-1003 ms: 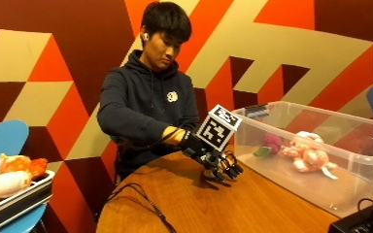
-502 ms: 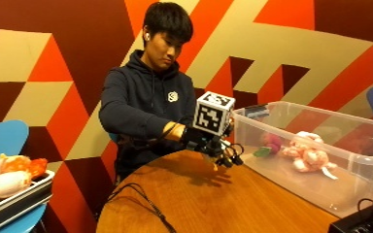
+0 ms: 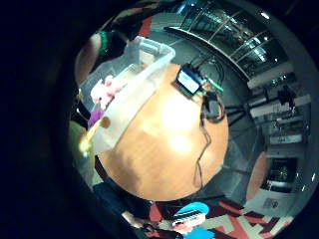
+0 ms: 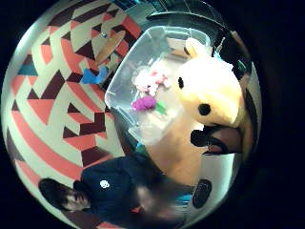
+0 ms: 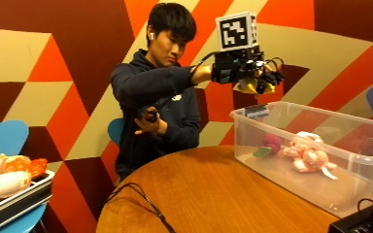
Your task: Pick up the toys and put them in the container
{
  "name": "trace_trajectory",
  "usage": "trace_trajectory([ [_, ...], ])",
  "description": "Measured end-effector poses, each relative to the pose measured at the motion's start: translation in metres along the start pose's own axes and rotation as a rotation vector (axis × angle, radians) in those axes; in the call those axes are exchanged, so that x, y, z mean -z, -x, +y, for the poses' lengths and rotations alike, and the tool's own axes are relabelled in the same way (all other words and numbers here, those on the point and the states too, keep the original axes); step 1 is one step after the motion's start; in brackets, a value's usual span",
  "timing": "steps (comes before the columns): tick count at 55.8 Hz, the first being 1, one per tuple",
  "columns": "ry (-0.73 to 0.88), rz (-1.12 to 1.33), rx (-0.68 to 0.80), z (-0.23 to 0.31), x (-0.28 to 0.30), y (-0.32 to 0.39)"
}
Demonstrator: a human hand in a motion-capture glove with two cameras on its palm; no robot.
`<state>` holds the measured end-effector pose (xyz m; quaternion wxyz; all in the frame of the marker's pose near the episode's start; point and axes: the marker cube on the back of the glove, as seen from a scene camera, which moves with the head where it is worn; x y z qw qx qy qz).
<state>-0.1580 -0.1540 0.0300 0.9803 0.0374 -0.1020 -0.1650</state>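
Container of clear plastic sits on the round wooden table, 2 toys inside it: a pink plush and a purple toy. Above its near end, the gloved right hand grips a yellow plush.

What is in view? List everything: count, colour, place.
Bin: one, clear plastic, on the table at its far side.
Pink toy: one, lying in the bin.
Purple toy: one, with a green part, in the bin beside the pink one.
Yellow toy: one, plush, held up in the air above the bin's near end.
Table: one, round, wooden.
Cable: black, trailing across the table's near edge.
Tray: one, on a blue chair, holding orange and white toys.
Black device: one, at the table's edge beside the bin.
Right hand: gloved, fingers round the yellow toy.
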Motion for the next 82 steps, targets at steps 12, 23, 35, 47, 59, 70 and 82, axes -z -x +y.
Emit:
trace_trajectory([
  [12,-0.002,-0.019,-0.053,-0.061,-0.027,0.028],
  [23,-0.043,0.068,-0.175,-0.107,-0.067,0.016],
  [35,-0.009,0.067,-0.216,-0.112,-0.079,0.000],
  [47,-0.054,0.070,-0.251,-0.089,-0.058,-0.021],
  [59,-0.068,0.107,-0.256,-0.050,-0.037,-0.045],
  [70,-0.097,0.139,-0.270,-0.012,-0.019,-0.068],
  [82,-0.149,0.215,-0.249,0.037,0.000,-0.085],
])
